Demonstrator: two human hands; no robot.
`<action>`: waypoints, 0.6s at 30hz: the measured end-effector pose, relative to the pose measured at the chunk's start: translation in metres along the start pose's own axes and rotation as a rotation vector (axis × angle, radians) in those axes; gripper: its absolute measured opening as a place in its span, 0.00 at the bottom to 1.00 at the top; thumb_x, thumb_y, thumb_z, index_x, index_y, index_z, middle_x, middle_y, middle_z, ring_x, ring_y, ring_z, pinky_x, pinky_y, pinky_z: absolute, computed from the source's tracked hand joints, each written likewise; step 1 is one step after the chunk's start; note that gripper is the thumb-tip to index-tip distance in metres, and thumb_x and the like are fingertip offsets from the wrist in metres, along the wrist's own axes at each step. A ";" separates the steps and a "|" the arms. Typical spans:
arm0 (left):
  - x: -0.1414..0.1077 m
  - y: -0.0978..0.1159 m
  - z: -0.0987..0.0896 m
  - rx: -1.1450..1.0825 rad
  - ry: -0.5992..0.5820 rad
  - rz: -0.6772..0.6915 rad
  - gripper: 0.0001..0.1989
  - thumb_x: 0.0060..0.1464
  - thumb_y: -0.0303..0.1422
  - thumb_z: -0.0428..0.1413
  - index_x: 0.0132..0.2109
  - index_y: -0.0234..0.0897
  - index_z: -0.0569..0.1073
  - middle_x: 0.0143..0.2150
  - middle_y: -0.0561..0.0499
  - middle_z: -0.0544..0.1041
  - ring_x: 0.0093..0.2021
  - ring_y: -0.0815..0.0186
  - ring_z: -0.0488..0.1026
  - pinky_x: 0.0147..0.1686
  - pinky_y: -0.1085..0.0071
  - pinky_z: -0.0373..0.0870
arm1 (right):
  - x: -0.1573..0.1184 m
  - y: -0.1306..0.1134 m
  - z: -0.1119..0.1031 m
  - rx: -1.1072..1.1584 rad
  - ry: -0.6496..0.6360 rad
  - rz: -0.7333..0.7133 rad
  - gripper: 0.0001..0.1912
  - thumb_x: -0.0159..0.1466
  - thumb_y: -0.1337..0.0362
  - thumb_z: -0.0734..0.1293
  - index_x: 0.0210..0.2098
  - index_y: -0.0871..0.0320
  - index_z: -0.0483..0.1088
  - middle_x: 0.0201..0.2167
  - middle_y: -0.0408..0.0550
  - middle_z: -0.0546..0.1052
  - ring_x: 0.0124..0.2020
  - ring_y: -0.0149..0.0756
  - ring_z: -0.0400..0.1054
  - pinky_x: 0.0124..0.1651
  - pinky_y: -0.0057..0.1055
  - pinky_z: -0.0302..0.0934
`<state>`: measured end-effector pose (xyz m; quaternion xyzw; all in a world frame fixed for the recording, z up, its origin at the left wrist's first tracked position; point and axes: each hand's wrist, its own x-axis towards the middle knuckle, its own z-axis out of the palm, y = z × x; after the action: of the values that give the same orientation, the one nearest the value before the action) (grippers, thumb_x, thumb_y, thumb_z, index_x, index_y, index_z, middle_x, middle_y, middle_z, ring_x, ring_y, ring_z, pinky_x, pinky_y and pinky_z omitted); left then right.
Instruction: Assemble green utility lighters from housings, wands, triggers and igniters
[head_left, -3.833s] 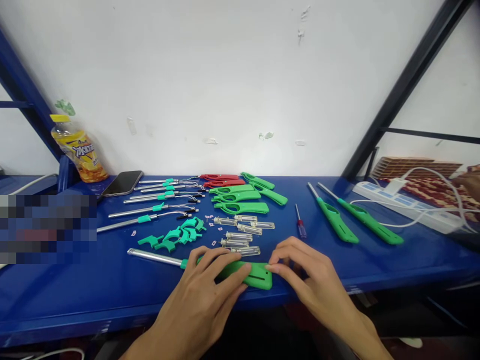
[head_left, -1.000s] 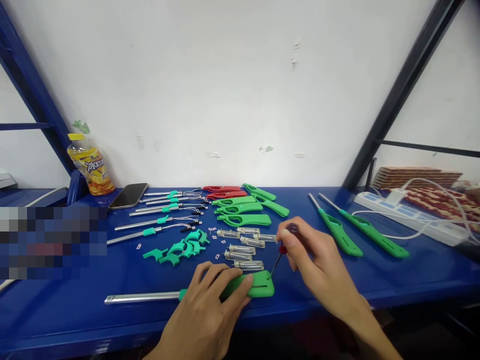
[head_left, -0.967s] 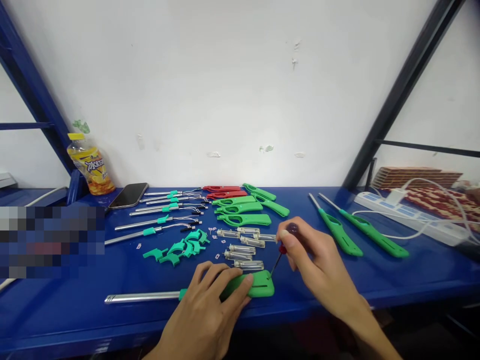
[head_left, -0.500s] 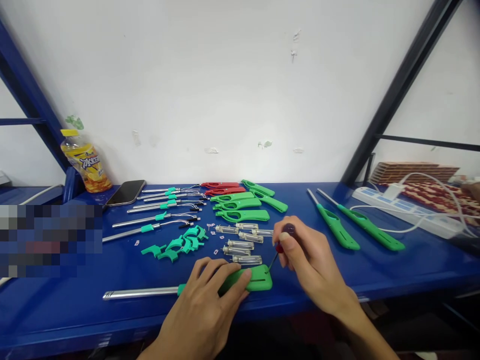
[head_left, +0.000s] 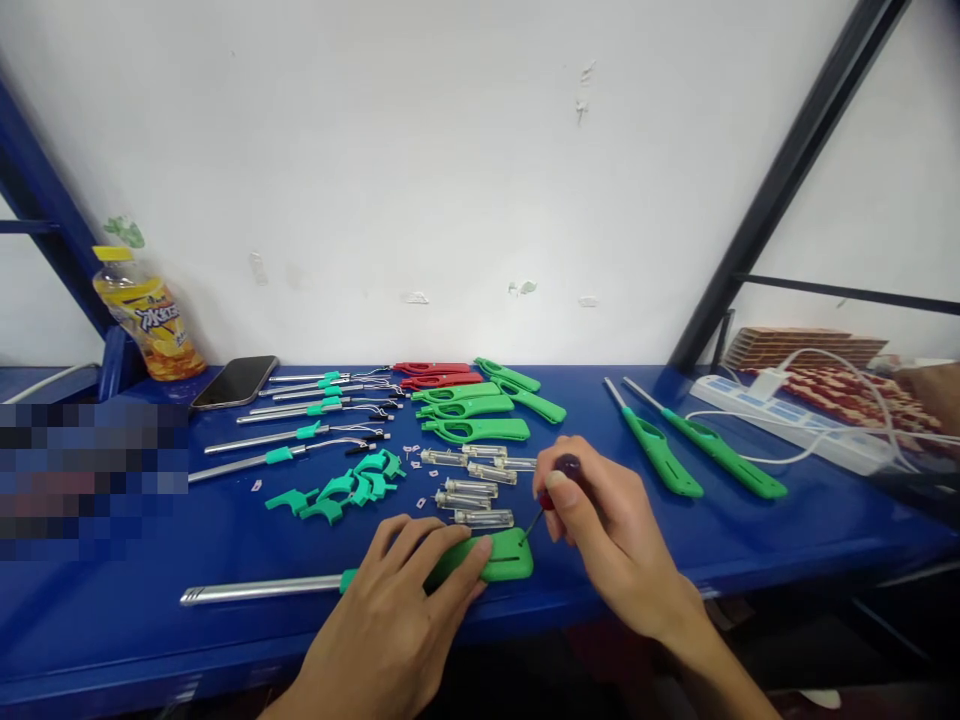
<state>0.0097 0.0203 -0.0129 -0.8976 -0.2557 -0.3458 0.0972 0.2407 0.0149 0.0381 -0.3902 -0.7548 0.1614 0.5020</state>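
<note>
Near the table's front edge lies a green long-necked lighter (head_left: 504, 557) with a metal tube pointing left. My left hand (head_left: 405, 590) is closed over its handle and hides the middle part. Between the fingers of my right hand (head_left: 607, 520) is a screwdriver (head_left: 566, 468) with a dark red handle. The screwdriver's tip meets the hole near the right end of the green handle. Just behind lie several clear fuel tanks (head_left: 484, 518). Teal triggers (head_left: 326, 497) form a loose pile to the left of them.
Metal tubes with wires (head_left: 270, 433) lie at the left, behind the triggers. Green handle shells (head_left: 480, 430) and red shells (head_left: 442, 380) lie near the wall. Two assembled lighters (head_left: 660, 455) rest at right, beside a white power strip (head_left: 795, 425). A phone (head_left: 236, 382) and bottle (head_left: 154, 320) stand back left.
The whole view has shifted slightly, so things appear a little further left. Both hands keep their grip, and the screwdriver stays at the same hole.
</note>
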 end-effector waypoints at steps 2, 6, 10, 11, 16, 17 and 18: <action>0.000 0.000 0.000 -0.004 0.003 -0.003 0.15 0.74 0.25 0.50 0.60 0.34 0.77 0.51 0.42 0.82 0.49 0.52 0.76 0.47 0.54 0.71 | -0.002 -0.001 -0.001 -0.016 0.009 -0.022 0.13 0.80 0.59 0.58 0.40 0.52 0.68 0.31 0.38 0.70 0.29 0.29 0.64 0.35 0.28 0.58; 0.002 0.000 -0.001 -0.007 0.013 -0.007 0.15 0.75 0.25 0.49 0.59 0.35 0.77 0.50 0.43 0.82 0.49 0.53 0.76 0.47 0.54 0.72 | -0.005 -0.003 -0.002 -0.061 0.067 -0.086 0.12 0.80 0.60 0.59 0.40 0.52 0.68 0.30 0.37 0.69 0.29 0.29 0.64 0.36 0.28 0.58; 0.002 0.000 -0.003 0.005 0.017 -0.004 0.15 0.76 0.26 0.48 0.59 0.35 0.77 0.50 0.43 0.82 0.48 0.54 0.76 0.47 0.55 0.72 | -0.005 -0.003 -0.001 -0.083 0.054 -0.084 0.11 0.80 0.61 0.59 0.40 0.52 0.68 0.30 0.37 0.69 0.29 0.29 0.65 0.35 0.28 0.57; 0.002 0.000 -0.003 0.006 0.017 -0.005 0.15 0.76 0.26 0.48 0.59 0.35 0.78 0.50 0.43 0.82 0.48 0.54 0.76 0.47 0.56 0.72 | -0.004 -0.003 -0.001 -0.084 0.053 -0.084 0.11 0.80 0.61 0.59 0.40 0.52 0.67 0.30 0.37 0.69 0.29 0.29 0.65 0.35 0.28 0.57; 0.002 0.000 -0.003 0.011 0.018 -0.009 0.15 0.76 0.27 0.47 0.59 0.36 0.77 0.50 0.44 0.82 0.48 0.55 0.77 0.48 0.57 0.72 | -0.002 -0.001 -0.003 -0.090 0.067 -0.034 0.12 0.80 0.61 0.59 0.39 0.53 0.68 0.30 0.39 0.70 0.29 0.30 0.66 0.35 0.30 0.59; 0.002 0.000 -0.003 0.011 0.016 -0.008 0.15 0.76 0.27 0.47 0.59 0.36 0.77 0.50 0.44 0.82 0.48 0.55 0.77 0.48 0.57 0.73 | -0.002 -0.001 -0.004 -0.088 0.070 -0.020 0.12 0.80 0.61 0.59 0.39 0.53 0.68 0.30 0.39 0.70 0.29 0.30 0.66 0.35 0.30 0.59; 0.002 0.001 -0.003 0.011 0.014 -0.007 0.15 0.76 0.27 0.48 0.59 0.35 0.77 0.50 0.43 0.82 0.48 0.54 0.77 0.48 0.56 0.73 | -0.001 -0.002 -0.004 -0.088 0.072 -0.015 0.13 0.80 0.61 0.59 0.38 0.53 0.68 0.30 0.39 0.70 0.30 0.31 0.66 0.36 0.31 0.60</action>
<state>0.0094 0.0194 -0.0096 -0.8937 -0.2602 -0.3508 0.1028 0.2438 0.0118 0.0405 -0.4117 -0.7453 0.1102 0.5126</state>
